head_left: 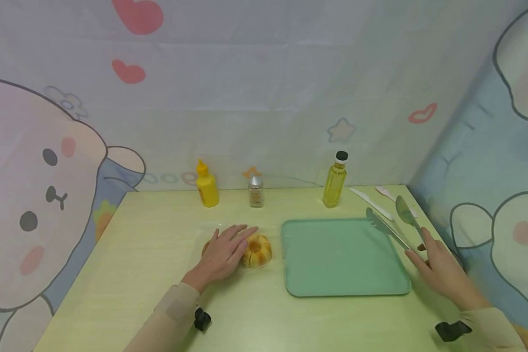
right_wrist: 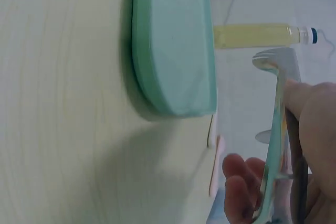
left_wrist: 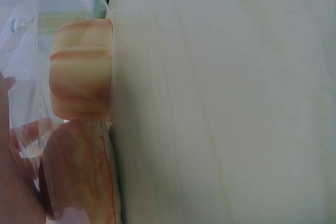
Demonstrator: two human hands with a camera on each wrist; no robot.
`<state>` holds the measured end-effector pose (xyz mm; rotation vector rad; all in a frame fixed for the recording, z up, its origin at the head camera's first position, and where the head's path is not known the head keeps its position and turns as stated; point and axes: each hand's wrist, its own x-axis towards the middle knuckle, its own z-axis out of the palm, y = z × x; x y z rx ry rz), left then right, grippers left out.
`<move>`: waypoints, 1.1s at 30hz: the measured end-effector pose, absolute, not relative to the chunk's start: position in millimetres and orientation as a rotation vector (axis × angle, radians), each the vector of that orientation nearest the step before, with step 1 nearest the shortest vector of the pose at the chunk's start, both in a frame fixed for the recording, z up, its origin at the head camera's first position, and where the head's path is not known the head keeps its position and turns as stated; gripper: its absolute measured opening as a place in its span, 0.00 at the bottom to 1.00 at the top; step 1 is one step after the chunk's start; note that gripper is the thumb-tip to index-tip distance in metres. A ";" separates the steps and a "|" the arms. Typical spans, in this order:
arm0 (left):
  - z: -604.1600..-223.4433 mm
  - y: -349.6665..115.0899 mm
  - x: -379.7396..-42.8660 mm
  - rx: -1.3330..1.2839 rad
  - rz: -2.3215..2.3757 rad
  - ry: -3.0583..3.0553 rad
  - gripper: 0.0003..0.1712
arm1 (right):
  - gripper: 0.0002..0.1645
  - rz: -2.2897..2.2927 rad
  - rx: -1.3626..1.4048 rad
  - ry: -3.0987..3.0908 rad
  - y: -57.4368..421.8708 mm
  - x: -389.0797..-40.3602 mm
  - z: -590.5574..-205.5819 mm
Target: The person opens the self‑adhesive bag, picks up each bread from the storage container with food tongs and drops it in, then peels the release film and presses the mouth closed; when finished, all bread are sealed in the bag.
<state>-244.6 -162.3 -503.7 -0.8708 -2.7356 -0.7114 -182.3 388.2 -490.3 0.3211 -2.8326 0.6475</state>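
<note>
My left hand (head_left: pixel 220 256) rests with extended fingers on a clear plastic bag holding bread. A golden flower-shaped bun (head_left: pixel 258 250) shows beyond its fingertips. A browner bread (left_wrist: pixel 79 177) lies beside that bun in the left wrist view, partly covered by the hand in the head view. My right hand (head_left: pixel 444 274) grips metal serving tongs (head_left: pixel 406 211), whose two arms stand spread apart with nothing between their tips. One tip overlaps the far right corner of the green tray (head_left: pixel 347 256) in the head view.
Along the table's back edge stand a yellow squeeze bottle (head_left: pixel 208 190), a small shaker (head_left: pixel 256 194) with a silver cap and a bottle of yellow oil (head_left: pixel 334 188). A white plastic knife (head_left: pixel 371 203) and a pink utensil (head_left: pixel 385 192) lie at the back right.
</note>
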 end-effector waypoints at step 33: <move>-502.2 -161.8 -243.6 -0.873 -0.711 -2.727 0.26 | 0.40 0.622 -0.051 -2.788 403.3 -178.0 -524.9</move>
